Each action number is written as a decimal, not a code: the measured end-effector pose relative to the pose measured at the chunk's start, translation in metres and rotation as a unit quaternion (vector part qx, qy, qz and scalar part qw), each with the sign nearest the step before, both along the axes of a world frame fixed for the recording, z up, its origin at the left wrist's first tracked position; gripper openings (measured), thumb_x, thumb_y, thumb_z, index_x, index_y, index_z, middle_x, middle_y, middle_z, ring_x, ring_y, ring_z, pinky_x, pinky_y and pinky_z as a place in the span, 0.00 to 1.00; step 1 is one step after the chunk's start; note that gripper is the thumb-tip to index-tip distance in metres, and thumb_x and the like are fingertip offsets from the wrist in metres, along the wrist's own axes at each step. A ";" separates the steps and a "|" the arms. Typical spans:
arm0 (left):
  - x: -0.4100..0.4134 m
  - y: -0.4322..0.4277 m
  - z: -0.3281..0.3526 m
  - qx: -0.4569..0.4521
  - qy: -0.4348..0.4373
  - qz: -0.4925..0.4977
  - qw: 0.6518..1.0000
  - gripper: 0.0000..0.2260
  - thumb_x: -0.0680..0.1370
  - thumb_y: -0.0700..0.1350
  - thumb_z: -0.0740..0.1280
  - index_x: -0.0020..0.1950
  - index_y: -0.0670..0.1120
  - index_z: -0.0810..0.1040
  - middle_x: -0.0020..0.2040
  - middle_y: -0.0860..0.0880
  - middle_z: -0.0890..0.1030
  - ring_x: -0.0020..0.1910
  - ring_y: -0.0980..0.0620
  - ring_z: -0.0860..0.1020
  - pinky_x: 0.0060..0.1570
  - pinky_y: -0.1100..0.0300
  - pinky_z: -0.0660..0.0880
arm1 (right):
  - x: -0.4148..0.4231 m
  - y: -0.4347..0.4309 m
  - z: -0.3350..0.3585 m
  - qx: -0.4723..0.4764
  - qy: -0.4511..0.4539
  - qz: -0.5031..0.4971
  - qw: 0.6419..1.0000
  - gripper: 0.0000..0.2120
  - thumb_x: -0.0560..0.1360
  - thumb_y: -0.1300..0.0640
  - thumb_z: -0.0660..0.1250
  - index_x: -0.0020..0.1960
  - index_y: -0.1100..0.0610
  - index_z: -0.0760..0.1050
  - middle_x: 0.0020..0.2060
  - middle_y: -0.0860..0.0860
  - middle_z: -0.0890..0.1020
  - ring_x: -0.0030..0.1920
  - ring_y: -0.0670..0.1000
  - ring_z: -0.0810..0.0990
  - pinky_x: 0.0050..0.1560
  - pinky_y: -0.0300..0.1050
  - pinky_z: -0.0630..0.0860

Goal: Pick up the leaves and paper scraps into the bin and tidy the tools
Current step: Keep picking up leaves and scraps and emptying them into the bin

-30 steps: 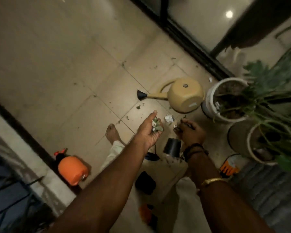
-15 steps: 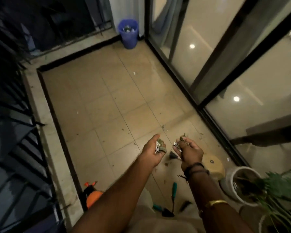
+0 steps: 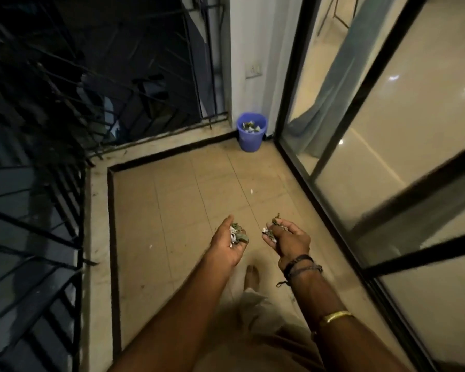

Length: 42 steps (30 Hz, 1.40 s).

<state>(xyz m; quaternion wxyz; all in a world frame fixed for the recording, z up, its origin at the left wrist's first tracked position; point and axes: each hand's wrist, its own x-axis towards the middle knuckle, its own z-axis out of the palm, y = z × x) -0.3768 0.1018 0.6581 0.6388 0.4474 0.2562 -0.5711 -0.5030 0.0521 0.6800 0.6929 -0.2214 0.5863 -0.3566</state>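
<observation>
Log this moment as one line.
left hand: holds leaf and paper scraps | right hand: holds second handful | blue bin: far corner, some scraps inside | status: both handfuls not yet binned

The tiled floor (image 3: 172, 210) is beige, with a dark border strip (image 3: 110, 237) along its left and far edges. A blue bin (image 3: 251, 142) stands in the far right corner, just beside the sliding door track. A small white paper scrap (image 3: 251, 191) lies mid-floor, a paler speck (image 3: 151, 246) lies nearer the left border, and one bare foot (image 3: 252, 275) stands toward the near end.
</observation>
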 end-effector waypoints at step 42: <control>0.470 -0.829 -0.168 0.134 -0.218 -0.429 0.866 0.24 0.83 0.57 0.59 0.76 0.47 0.65 0.70 0.54 0.69 0.72 0.53 0.67 0.61 0.64 0.70 | 0.451 -0.805 -0.219 0.096 0.070 -0.070 0.990 0.06 0.74 0.68 0.72 0.49 0.60 0.82 0.40 0.57 0.84 0.39 0.54 0.82 0.41 0.48 0.82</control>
